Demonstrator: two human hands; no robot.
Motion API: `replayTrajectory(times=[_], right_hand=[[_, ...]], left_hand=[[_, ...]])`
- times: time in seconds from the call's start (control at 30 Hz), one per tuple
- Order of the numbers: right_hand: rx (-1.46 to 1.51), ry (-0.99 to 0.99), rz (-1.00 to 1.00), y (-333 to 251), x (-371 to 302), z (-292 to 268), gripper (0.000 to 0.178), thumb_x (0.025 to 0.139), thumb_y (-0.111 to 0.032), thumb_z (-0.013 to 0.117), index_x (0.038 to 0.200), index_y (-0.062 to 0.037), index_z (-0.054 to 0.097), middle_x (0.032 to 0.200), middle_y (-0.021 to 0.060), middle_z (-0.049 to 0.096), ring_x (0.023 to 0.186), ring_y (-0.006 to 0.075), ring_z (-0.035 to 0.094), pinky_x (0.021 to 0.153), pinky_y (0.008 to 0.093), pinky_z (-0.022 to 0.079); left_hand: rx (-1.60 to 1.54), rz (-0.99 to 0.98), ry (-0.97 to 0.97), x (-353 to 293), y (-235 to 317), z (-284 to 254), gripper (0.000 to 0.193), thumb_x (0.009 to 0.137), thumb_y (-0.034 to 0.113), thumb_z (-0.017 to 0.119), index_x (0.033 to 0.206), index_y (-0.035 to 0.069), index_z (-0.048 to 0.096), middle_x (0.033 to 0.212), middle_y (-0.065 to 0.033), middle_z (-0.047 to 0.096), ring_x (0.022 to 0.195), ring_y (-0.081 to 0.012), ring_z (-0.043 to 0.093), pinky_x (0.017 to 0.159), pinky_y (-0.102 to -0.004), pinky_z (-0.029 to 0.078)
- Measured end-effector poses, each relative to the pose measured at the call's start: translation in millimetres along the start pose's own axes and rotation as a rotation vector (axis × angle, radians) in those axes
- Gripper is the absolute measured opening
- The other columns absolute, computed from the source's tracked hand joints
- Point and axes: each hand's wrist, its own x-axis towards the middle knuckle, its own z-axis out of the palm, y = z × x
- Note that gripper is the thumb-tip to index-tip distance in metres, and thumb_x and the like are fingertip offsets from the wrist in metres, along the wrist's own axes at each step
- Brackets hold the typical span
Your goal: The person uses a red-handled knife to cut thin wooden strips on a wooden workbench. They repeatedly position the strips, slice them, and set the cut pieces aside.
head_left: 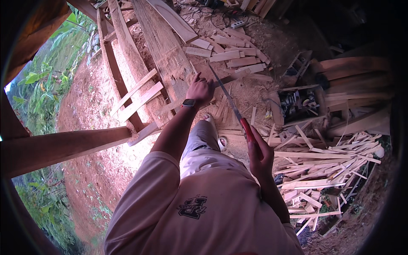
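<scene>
My right hand (pixel 260 148) is closed around the red handle of a handsaw (pixel 231 104). Its long narrow blade points away and to the left, and near its tip it passes by a narrow wooden board (pixel 169 108). My left hand (pixel 201 90), with a watch (pixel 189 102) on its wrist, lies over that board with its fingers bent down and one finger stretched forward. The board crosses a thick, dust-covered beam (pixel 163 51). Whether the saw's teeth touch the wood cannot be made out.
Several short cut boards (pixel 238 53) lie on the sawdust ahead. Two pale strips (pixel 140 102) rest across the beams on the left. A wooden box (pixel 299 104) of tools stands to the right, above a large heap of offcuts (pixel 323 170). A power strip (pixel 238 24) lies farther off.
</scene>
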Motion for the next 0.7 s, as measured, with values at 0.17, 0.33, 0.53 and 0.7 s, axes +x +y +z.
replayTrajectory(times=[0.17, 0.33, 0.53, 0.7], right_hand=[[-0.040, -0.062, 0.076, -11.7, -4.3, -8.6, 0.047, 0.106, -0.018, 0.058, 0.150, -0.0021, 0.059, 0.080, 0.0060, 0.070, 0.068, 0.0052, 0.058, 0.062, 0.0251, 0.046], [-0.021, 0.036, 0.022, -3.2, -5.7, -5.3, 0.047, 0.106, -0.018, 0.057, 0.150, -0.0016, 0.059, 0.082, 0.0073, 0.071, 0.070, 0.0065, 0.059, 0.064, 0.0263, 0.048], [-0.108, -0.032, 0.076, -5.4, -1.7, -15.6, 0.046, 0.105, -0.018, 0.059, 0.148, -0.0019, 0.060, 0.085, 0.0078, 0.072, 0.070, 0.0060, 0.059, 0.064, 0.0268, 0.048], [-0.082, -0.081, 0.047, -12.4, 2.6, -15.4, 0.049, 0.104, -0.016, 0.060, 0.151, -0.0010, 0.057, 0.099, 0.0129, 0.077, 0.077, 0.0092, 0.066, 0.070, 0.0272, 0.052]], left_hand=[[0.008, -0.009, -0.015, -0.1, -0.3, -0.1, 0.026, 0.106, 0.021, 0.045, 0.100, 0.004, 0.064, 0.082, -0.0179, 0.070, 0.099, -0.0343, 0.071, 0.126, -0.0519, 0.030], [0.007, -0.005, -0.069, 2.7, 1.8, -5.0, 0.026, 0.105, 0.021, 0.045, 0.102, 0.004, 0.064, 0.083, -0.0181, 0.071, 0.099, -0.0347, 0.070, 0.125, -0.0520, 0.031], [-0.015, -0.016, -0.035, 0.1, 5.0, -5.5, 0.018, 0.099, 0.017, 0.049, 0.096, 0.005, 0.062, 0.076, -0.0185, 0.067, 0.089, -0.0388, 0.070, 0.123, -0.0526, 0.033], [-0.019, -0.017, -0.046, -0.8, -2.3, -0.4, 0.019, 0.099, 0.017, 0.049, 0.097, 0.004, 0.063, 0.076, -0.0195, 0.067, 0.087, -0.0378, 0.070, 0.120, -0.0527, 0.036]])
